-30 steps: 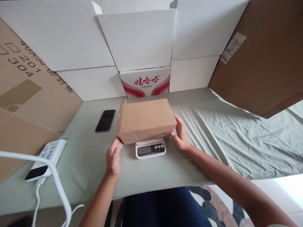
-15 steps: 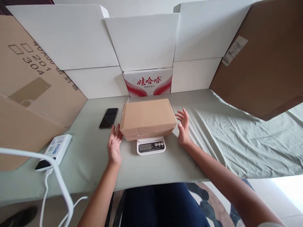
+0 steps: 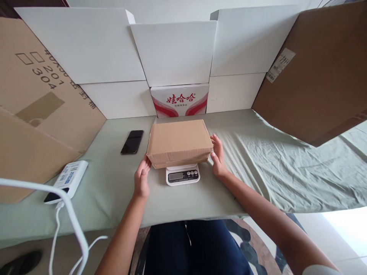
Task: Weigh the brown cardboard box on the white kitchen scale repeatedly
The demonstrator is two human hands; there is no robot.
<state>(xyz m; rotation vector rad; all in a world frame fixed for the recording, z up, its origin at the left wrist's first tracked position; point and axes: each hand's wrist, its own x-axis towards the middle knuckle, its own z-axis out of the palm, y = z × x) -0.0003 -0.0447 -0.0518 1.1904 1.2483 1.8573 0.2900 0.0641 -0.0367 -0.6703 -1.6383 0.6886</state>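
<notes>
**Brown box (image 3: 180, 139) atop a small scale (image 3: 183, 182), between my hands**

White boxes (image 3: 174, 53) wall off the back; large brown cartons (image 3: 309, 76) flank both sides. A black phone (image 3: 132, 142) lies left of the brown box, which hides most of the scale. Smooth corrugated cardboard, slightly creased along its front, meets glossy white plastic; the green cloth (image 3: 286, 168) wrinkles at right. My left hand (image 3: 142, 177) and right hand (image 3: 219, 158) stand apart at its ends, fingers curved; I can't tell whether they grip.
</notes>
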